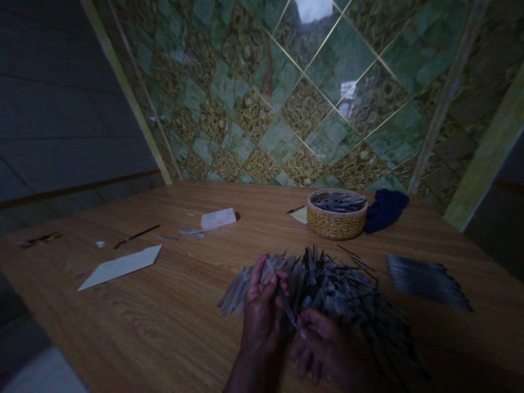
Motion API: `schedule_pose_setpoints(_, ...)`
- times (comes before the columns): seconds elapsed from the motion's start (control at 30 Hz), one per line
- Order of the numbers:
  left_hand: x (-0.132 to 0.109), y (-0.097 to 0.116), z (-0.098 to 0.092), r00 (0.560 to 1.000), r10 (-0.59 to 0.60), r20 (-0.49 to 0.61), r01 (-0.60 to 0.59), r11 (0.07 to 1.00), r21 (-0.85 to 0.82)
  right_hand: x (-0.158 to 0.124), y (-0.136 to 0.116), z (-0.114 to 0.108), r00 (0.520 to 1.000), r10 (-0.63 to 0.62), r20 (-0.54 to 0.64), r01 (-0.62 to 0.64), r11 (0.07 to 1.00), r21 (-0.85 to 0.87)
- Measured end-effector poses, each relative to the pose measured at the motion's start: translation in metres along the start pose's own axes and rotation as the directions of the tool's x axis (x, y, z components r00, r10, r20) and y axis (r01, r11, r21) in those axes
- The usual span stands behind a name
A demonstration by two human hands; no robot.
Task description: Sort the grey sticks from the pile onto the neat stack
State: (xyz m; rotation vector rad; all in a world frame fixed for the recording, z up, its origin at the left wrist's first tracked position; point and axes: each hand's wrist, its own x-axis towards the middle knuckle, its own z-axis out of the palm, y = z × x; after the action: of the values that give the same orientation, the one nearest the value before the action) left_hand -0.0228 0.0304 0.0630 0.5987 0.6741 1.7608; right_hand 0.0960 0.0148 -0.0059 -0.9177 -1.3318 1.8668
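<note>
My left hand is closed on the upper end of a slim pale translucent strip, which looks like a narrow plastic sleeve. The strip slants down to the right, where the fingers of my right hand pinch its lower end. Just beyond both hands spreads a loose pile of similar pale strips and thin black sticks. Pale strips fan out at its left side. Dim light hides whether anything is inside the held strip.
A woven basket full of similar strips stands at the back, beside a dark blue cloth. A neat row of dark sticks lies at right. Leftward are a white box, a pale card and a thin black tool.
</note>
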Motion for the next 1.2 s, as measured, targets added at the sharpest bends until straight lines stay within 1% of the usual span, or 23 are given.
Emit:
schedule_pose_setpoints(0.13, -0.001, 0.001, 0.002, 1.000, 0.002, -0.023, -0.002, 1.000, 0.010, 0.000, 0.005, 0.002, 0.999, 0.003, 0.034, -0.002, 1.000, -0.024)
schedule_pose_setpoints(0.3, -0.003, 0.002, 0.004, 1.000, 0.009, -0.016, -0.009, 0.999, 0.038, 0.001, 0.003, 0.002, 0.999, -0.033, 0.012, 0.033, 0.999, -0.019)
schedule_pose_setpoints(0.47, -0.005, -0.002, 0.007, 1.000, -0.019, -0.007, 0.019, 0.999, 0.027, 0.002, 0.007, 0.001, 0.996, -0.087, -0.011, 0.087, 0.996, 0.003)
schedule_pose_setpoints(0.63, -0.004, -0.006, 0.009, 0.999, -0.013, -0.048, 0.015, 0.999, 0.046, 0.002, 0.010, 0.006, 0.990, -0.127, -0.057, 0.126, 0.992, -0.020)
schedule_pose_setpoints(0.73, -0.003, -0.006, 0.008, 0.997, -0.005, -0.082, 0.010, 0.998, 0.058, 0.001, 0.014, 0.009, 0.982, -0.173, -0.079, 0.167, 0.983, -0.075)
schedule_pose_setpoints(0.83, -0.003, -0.006, 0.008, 0.995, -0.010, -0.104, 0.017, 0.997, 0.072, -0.001, 0.019, 0.009, 0.975, -0.216, -0.051, 0.206, 0.967, -0.147)
schedule_pose_setpoints(0.93, -0.005, -0.006, 0.010, 0.993, -0.015, -0.121, 0.027, 0.995, 0.101, -0.005, 0.018, 0.007, 0.971, -0.234, -0.036, 0.217, 0.940, -0.265)
schedule_pose_setpoints(1.07, -0.014, -0.009, 0.016, 0.991, -0.029, -0.129, 0.051, 0.984, 0.169, -0.008, 0.007, 0.004, 0.978, -0.203, -0.048, 0.166, 0.896, -0.413)
schedule_pose_setpoints(1.13, -0.020, -0.012, 0.020, 0.992, -0.030, -0.121, 0.054, 0.978, 0.200, -0.007, 0.005, 0.004, 0.982, -0.182, -0.046, 0.146, 0.896, -0.420)
schedule_pose_setpoints(1.2, -0.025, -0.015, 0.023, 0.993, -0.028, -0.117, 0.054, 0.972, 0.230, -0.007, 0.005, 0.003, 0.985, -0.172, -0.032, 0.146, 0.908, -0.392)
